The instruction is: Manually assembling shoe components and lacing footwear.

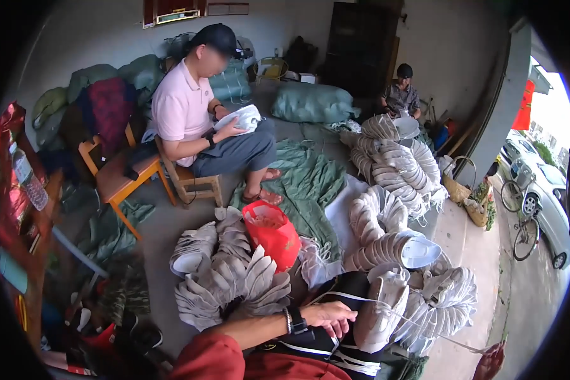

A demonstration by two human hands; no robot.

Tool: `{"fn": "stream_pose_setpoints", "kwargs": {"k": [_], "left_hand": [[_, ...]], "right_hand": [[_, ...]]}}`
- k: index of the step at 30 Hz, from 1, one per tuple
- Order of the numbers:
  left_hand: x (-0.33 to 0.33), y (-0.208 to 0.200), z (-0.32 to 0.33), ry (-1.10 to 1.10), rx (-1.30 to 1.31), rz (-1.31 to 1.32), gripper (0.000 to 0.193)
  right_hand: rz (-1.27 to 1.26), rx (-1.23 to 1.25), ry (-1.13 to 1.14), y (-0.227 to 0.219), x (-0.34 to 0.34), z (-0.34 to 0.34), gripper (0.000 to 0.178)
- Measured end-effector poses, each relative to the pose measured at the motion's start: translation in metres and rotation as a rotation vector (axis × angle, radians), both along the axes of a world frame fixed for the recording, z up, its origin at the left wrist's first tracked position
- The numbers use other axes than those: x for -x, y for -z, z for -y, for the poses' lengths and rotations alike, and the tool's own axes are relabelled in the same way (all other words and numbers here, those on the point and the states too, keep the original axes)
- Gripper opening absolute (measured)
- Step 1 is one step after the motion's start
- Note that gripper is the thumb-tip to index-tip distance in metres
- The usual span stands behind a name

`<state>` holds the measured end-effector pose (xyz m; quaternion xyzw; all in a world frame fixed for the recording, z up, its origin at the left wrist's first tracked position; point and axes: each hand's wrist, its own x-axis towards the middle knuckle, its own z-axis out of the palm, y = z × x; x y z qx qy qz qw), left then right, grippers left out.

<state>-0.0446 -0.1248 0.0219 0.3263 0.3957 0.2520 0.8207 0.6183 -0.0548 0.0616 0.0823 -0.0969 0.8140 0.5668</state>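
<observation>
A white shoe upper (381, 315) lies across my dark-trousered lap. My left hand (333, 316), with a dark watch and a bracelet at the wrist, is beside it with curled, pinched fingers; what they hold is too small to make out. A white cord (438, 334) runs over the upper and stretches to the lower right. There my right hand (490, 362), small and dim near the picture's rim, is closed on the cord's end. More white cord (356, 365) lies over my lap below the left hand.
Nested shoe uppers (225, 272) curve round a red bag (272, 234); more piles (440, 304) stand right and beyond (392, 158). One person (187, 107) sits holding a white upper, another (402, 95) farther back. Chairs (130, 180), a green tarp (297, 183) and a bicycle (525, 237) surround.
</observation>
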Motion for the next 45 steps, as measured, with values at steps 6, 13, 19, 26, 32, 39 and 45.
{"fn": "stream_pose_setpoints", "kwargs": {"k": [6, 13, 19, 26, 32, 39, 45], "left_hand": [[-0.027, 0.036, -0.030, -0.351, 0.261, 0.304, 0.023], [0.002, 0.002, -0.055, -0.687, 0.049, 0.796, 0.017], [0.133, 0.014, -0.021, -1.274, 0.223, 0.651, 0.016], [0.340, 0.093, 0.117, -1.650, 0.168, 0.693, 0.019], [0.402, 0.090, 0.182, -1.962, 0.131, 0.444, 0.025], [0.401, 0.084, 0.193, -2.001, 0.141, 0.180, 0.031], [0.274, 0.077, 0.086, -1.572, 0.046, -0.147, 0.021]], "right_hand": [[0.662, -0.096, 0.605, -0.022, -0.032, 0.047, 0.033], [0.530, 0.202, 0.681, -0.038, -0.044, 0.083, 0.021], [0.632, 0.409, 0.889, -0.010, -0.122, 0.116, 0.020], [0.706, 0.486, 0.936, 0.005, -0.101, 0.078, 0.015], [0.747, 0.529, 0.520, 0.013, 0.043, 0.016, 0.011], [1.498, 0.204, 0.251, -0.040, 0.265, -0.012, 0.019], [1.507, -0.035, -0.016, 0.005, 0.363, -0.021, 0.017]]}}
